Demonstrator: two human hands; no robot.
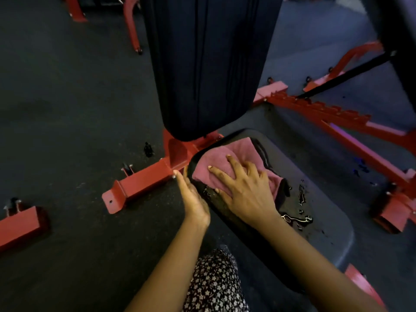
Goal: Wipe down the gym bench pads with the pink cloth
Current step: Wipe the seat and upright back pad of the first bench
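Finding one: my right hand (245, 190) lies flat on the pink cloth (216, 164), fingers spread and straight, pressing down on it and gripping nothing. The cloth is bunched in loose folds on the far left corner of the seat pad (326, 233), just short of the foot of the upright back pad (207, 64).

Finding two: my left hand (193, 199) is extended with straight fingers along the left edge of the seat pad, touching its side and holding nothing. It serves as a brace. Whether the thumb hooks under the rim I cannot tell, since the edge hides it.

Finding three: the seat pad shows a cracked, peeling patch (300, 197) just right of my right wrist. In this dim light it may be torn vinyl or a wet smear.

Assessment: the step in hand is wiping the seat; the back pad appears not yet attended to.

Recommendations:
- Keep the palm over the middle of the cloth so the folds do not roll out from under the fingers.
- Work in overlapping passes from the far corner toward me, carrying each stroke over the rounded rim.
- Ease the pressure across the cracked patch so the cloth does not snag and lift more of the surface.
- Keep the left hand clear of the red frame (144, 183) beside it while bracing
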